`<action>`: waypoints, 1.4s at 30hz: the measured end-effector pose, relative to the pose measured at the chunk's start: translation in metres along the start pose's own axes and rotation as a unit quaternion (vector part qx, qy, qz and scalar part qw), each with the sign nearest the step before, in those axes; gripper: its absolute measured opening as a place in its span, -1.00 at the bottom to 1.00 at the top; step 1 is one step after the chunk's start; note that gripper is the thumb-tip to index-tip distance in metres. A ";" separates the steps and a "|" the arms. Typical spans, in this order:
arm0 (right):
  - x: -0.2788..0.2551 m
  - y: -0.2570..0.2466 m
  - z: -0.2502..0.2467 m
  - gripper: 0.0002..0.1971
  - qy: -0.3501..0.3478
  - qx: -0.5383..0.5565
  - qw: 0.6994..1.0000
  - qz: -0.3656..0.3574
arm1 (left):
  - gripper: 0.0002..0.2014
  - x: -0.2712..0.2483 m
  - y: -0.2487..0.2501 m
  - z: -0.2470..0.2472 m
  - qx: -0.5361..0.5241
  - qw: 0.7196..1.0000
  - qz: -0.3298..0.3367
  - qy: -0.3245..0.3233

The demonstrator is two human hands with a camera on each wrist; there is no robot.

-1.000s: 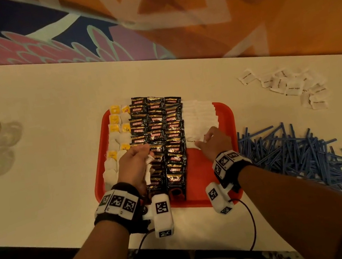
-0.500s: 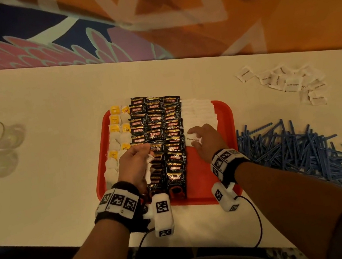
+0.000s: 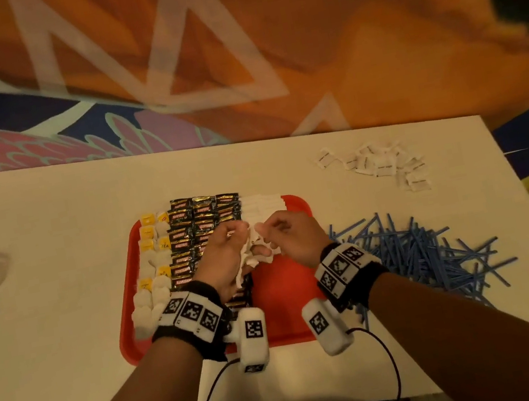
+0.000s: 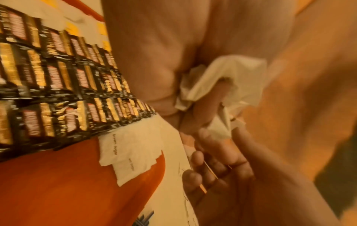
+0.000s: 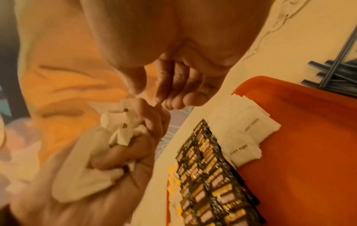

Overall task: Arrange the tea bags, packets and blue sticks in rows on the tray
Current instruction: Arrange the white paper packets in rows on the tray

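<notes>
Surface [image 3: 50,238]: a white top that carries the tray near its front edge.
Tray [image 3: 285,306]: red and rectangular, with a bare patch at its near right.
Blue sticks [image 3: 420,250]: a loose crisscrossed heap on the surface just right of the tray, not on it.
Dark packets [image 3: 203,214]: black and gold, in three close overlapping rows down the middle of the tray.
Tea bags [image 3: 154,255]: white bags with yellow tags, lined along the tray's left side.
White sugar packets [image 4: 133,146]: an overlapping row on the tray, just right of the dark rows; a loose pile of the same [image 3: 376,163] lies on the surface at far right.
Left hand [image 3: 227,259]: raised over the tray; its grip is closed round a bunch of white packets [image 4: 218,82], fingers curled over them.
Right hand [image 3: 292,237]: meets the left above the tray; thumb and fingertips [image 5: 160,94] pinch the top edge of the bunch, the other fingers curled in.
</notes>
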State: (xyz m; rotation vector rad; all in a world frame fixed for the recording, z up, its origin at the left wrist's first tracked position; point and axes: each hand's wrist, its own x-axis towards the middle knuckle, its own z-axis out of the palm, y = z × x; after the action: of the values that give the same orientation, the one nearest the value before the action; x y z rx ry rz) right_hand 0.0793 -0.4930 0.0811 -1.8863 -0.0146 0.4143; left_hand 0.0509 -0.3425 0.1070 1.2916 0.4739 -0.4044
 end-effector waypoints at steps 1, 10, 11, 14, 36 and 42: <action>-0.003 -0.006 -0.007 -0.72 0.008 0.012 1.000 0.017 | -0.82 -0.002 0.004 0.008 0.017 1.000 0.006 -0.016; -0.016 -0.026 -0.048 -0.97 0.008 0.122 0.991 0.046 | -0.84 -0.008 0.023 0.052 0.104 0.991 0.054 -0.059; -0.016 -0.028 -0.051 -0.98 0.023 0.147 0.988 0.050 | -0.84 -0.009 0.024 0.055 0.095 0.992 0.055 -0.058; -0.016 -0.032 -0.060 -0.91 0.069 0.215 0.972 0.063 | -0.74 -0.005 0.023 0.054 0.109 0.991 0.060 -0.042; -0.029 -0.032 -0.060 -0.84 0.067 0.195 0.978 0.039 | -0.89 -0.014 0.013 0.054 0.066 0.994 0.087 -0.011; -0.028 -0.022 -0.055 -0.95 0.089 0.125 0.988 -0.007 | -0.77 -0.012 0.013 0.056 0.034 0.995 0.078 0.047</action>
State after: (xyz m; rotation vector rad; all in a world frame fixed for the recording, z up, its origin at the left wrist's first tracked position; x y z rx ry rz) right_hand 0.0736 -0.5407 0.1250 -1.6676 0.1375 0.2258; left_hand 0.0539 -0.3942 0.1351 1.4081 0.4367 -0.2315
